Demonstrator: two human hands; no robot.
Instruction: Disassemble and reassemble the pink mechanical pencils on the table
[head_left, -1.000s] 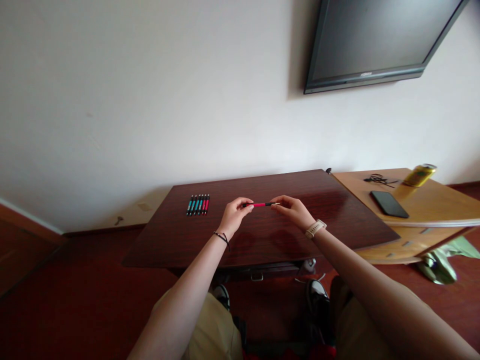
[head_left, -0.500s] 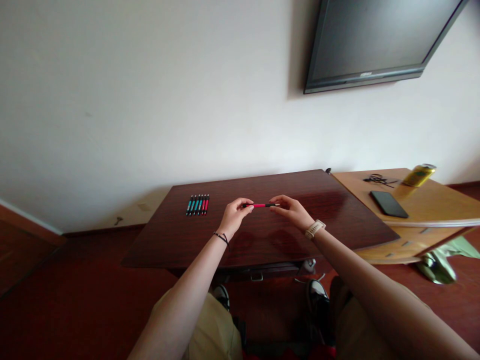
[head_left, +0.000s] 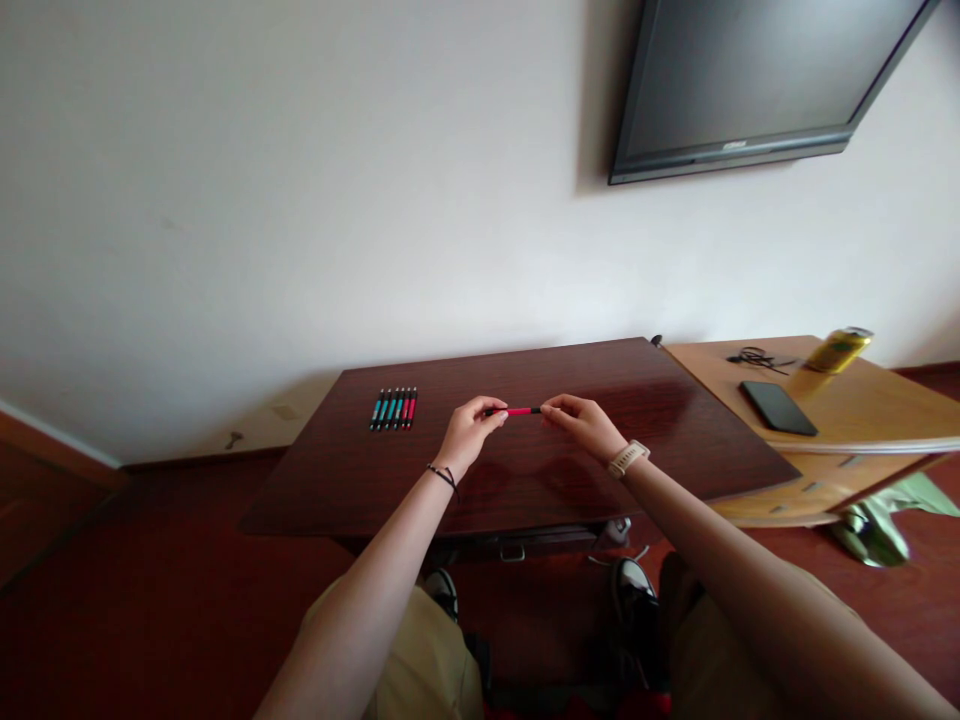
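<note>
A red pen (head_left: pixel 523 411) with black ends is held level above the dark wooden table (head_left: pixel 570 375). My left hand (head_left: pixel 471 428) pinches its left end between thumb and fingers. At the other end, the thumb and fingertips of my right hand (head_left: pixel 583 424) are closed on the pen and cover its tip. To the left, several pens (head_left: pixel 393 409) lie side by side in a neat row on the table, blue ones on the left and red ones on the right.
A lighter wooden cabinet (head_left: pixel 885 410) adjoins the table on the right. On it are a black phone (head_left: pixel 778 408), a dark cable (head_left: pixel 757 359) and a yellow can (head_left: pixel 840 350). A television (head_left: pixel 757 80) hangs on the wall. Green cloth (head_left: pixel 877 525) lies below the cabinet.
My right hand's fingers have closed over the pen's right tip, which showed between them before. My left hand keeps its pinch, and the row of pens is unchanged.
</note>
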